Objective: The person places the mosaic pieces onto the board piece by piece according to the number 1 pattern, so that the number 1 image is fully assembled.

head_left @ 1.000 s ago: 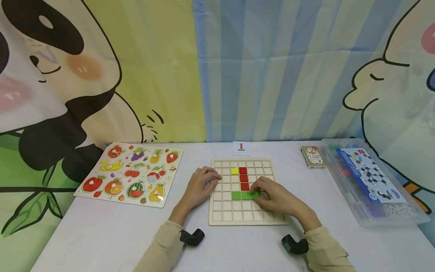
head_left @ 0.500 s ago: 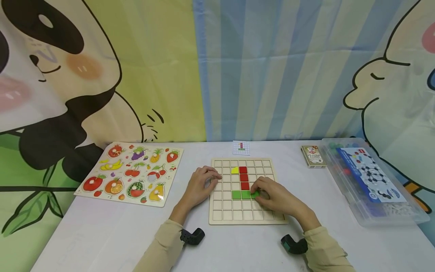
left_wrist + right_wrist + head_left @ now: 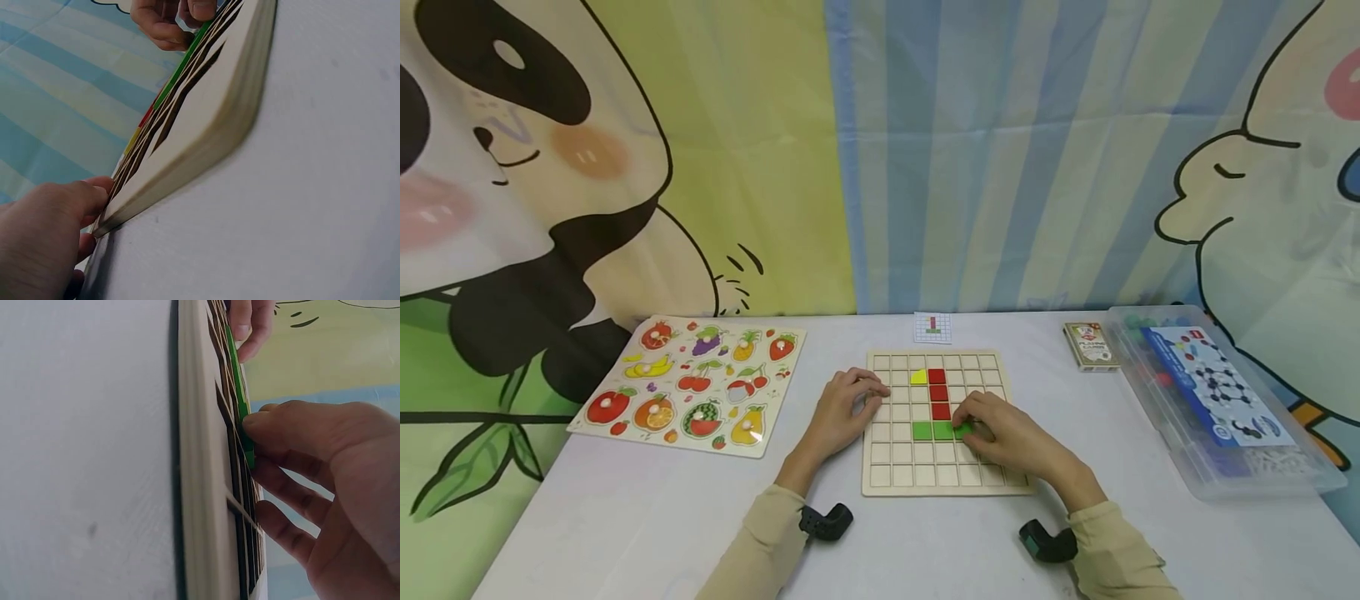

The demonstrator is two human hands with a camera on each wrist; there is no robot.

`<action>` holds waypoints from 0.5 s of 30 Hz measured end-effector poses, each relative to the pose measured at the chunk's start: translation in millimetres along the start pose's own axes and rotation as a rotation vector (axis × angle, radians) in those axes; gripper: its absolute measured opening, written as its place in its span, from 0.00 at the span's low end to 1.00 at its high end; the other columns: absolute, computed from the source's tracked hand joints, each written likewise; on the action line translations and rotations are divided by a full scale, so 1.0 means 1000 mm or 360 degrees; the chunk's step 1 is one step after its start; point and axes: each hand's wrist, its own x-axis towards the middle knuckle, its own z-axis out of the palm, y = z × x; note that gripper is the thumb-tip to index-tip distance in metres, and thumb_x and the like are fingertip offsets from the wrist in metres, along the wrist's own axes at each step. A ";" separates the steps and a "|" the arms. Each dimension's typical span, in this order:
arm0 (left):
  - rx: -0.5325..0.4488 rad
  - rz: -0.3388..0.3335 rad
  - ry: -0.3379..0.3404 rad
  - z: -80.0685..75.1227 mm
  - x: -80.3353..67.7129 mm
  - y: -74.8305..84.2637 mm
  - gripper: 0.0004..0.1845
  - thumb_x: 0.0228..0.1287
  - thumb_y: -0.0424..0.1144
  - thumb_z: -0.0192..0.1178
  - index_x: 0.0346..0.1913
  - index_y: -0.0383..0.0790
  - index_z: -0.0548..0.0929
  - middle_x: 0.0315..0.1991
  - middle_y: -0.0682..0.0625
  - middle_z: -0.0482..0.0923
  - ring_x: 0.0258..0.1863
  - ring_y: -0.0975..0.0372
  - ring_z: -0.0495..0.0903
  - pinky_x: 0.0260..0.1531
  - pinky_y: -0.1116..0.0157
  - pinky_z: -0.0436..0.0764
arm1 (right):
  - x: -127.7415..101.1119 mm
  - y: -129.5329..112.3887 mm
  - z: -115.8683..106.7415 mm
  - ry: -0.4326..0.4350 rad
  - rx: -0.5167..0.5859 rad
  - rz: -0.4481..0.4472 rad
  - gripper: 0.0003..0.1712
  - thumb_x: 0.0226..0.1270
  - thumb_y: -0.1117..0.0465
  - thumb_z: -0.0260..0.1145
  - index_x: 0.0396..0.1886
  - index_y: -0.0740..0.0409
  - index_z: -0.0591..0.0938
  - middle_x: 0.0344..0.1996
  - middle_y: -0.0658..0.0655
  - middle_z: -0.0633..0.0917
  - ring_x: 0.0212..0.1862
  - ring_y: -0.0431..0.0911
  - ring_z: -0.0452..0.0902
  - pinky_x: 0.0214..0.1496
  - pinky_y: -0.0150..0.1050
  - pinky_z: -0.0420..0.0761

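A wooden grid board lies on the table, bearing one yellow tile, a column of red tiles and a row of green tiles. My right hand pinches the rightmost green tile between thumb and fingers, its tip showing past the thumb in the right wrist view. At the board's left side rests my left hand, thumb and index fingertips touching the edge, the fingers loosely bent. In the left wrist view, the left thumb lies over the board's rim.
A small card with a grid pattern lies behind the board. On the left is a fruit puzzle board. A playing card box and a clear plastic case stand right. A printed curtain hangs behind the table.
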 end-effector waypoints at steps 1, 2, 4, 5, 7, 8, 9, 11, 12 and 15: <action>0.0001 -0.0001 0.0003 0.000 0.000 0.000 0.07 0.62 0.37 0.61 0.40 0.51 0.85 0.47 0.55 0.78 0.46 0.60 0.73 0.47 0.58 0.70 | 0.001 0.000 0.000 0.0001 -0.0014 -0.0002 0.11 0.60 0.63 0.66 0.42 0.49 0.78 0.42 0.45 0.79 0.47 0.38 0.73 0.52 0.40 0.76; -0.0003 -0.0008 0.0000 0.000 0.000 0.000 0.07 0.62 0.37 0.61 0.40 0.51 0.85 0.47 0.55 0.78 0.46 0.60 0.73 0.47 0.57 0.70 | 0.001 0.000 0.001 0.0004 -0.0028 -0.0003 0.11 0.60 0.63 0.66 0.42 0.49 0.78 0.42 0.45 0.79 0.47 0.38 0.73 0.52 0.40 0.76; -0.0011 -0.0020 -0.0004 0.001 0.000 0.000 0.07 0.62 0.38 0.61 0.41 0.52 0.85 0.48 0.56 0.78 0.47 0.60 0.73 0.48 0.57 0.70 | 0.003 0.001 0.001 0.0011 -0.0052 -0.0012 0.11 0.60 0.63 0.67 0.42 0.50 0.79 0.42 0.45 0.79 0.47 0.38 0.72 0.52 0.40 0.76; -0.0015 -0.0025 -0.0009 0.001 0.000 0.000 0.07 0.62 0.38 0.61 0.41 0.52 0.85 0.48 0.56 0.78 0.47 0.60 0.73 0.48 0.57 0.69 | 0.003 0.001 0.001 0.0014 -0.0062 -0.0016 0.11 0.60 0.63 0.67 0.42 0.50 0.79 0.42 0.45 0.79 0.47 0.38 0.72 0.52 0.40 0.76; -0.0013 -0.0031 -0.0017 0.001 0.000 0.000 0.07 0.62 0.38 0.61 0.42 0.52 0.85 0.48 0.55 0.78 0.47 0.60 0.73 0.48 0.56 0.69 | 0.003 0.002 0.002 0.0018 -0.0066 -0.0014 0.11 0.60 0.63 0.67 0.42 0.50 0.79 0.42 0.45 0.79 0.47 0.39 0.72 0.52 0.40 0.75; -0.0014 -0.0039 -0.0029 0.001 -0.001 0.000 0.07 0.63 0.38 0.61 0.42 0.52 0.85 0.49 0.55 0.78 0.47 0.59 0.73 0.48 0.57 0.69 | 0.002 0.003 0.003 0.0019 -0.0061 -0.0011 0.11 0.60 0.63 0.67 0.43 0.50 0.79 0.42 0.45 0.79 0.47 0.39 0.72 0.52 0.40 0.75; -0.0019 -0.0045 -0.0042 0.001 -0.001 0.000 0.08 0.63 0.39 0.61 0.43 0.51 0.85 0.49 0.55 0.78 0.47 0.59 0.72 0.48 0.56 0.69 | 0.002 0.003 0.003 0.0021 -0.0062 -0.0008 0.11 0.60 0.62 0.67 0.43 0.50 0.79 0.43 0.45 0.79 0.47 0.39 0.72 0.52 0.41 0.75; -0.0024 -0.0070 -0.0077 0.000 -0.002 0.001 0.09 0.63 0.39 0.60 0.45 0.51 0.84 0.51 0.54 0.77 0.48 0.58 0.73 0.48 0.56 0.69 | 0.000 0.004 0.004 0.0028 -0.0065 -0.0005 0.11 0.61 0.62 0.66 0.43 0.50 0.79 0.43 0.45 0.79 0.47 0.39 0.72 0.52 0.41 0.75; -0.0022 -0.0088 -0.0095 -0.001 -0.002 0.001 0.10 0.63 0.40 0.60 0.47 0.51 0.84 0.52 0.54 0.77 0.49 0.58 0.73 0.48 0.55 0.69 | -0.001 0.005 0.004 0.0036 -0.0066 0.0000 0.11 0.61 0.62 0.66 0.43 0.50 0.79 0.43 0.46 0.79 0.47 0.39 0.72 0.52 0.41 0.76; 0.0019 -0.0160 -0.0139 -0.004 -0.004 0.002 0.17 0.63 0.40 0.60 0.55 0.50 0.80 0.57 0.52 0.75 0.54 0.55 0.73 0.50 0.52 0.69 | -0.004 0.007 0.004 0.0078 -0.0094 0.0013 0.09 0.62 0.62 0.65 0.42 0.51 0.79 0.43 0.46 0.79 0.47 0.40 0.73 0.50 0.41 0.76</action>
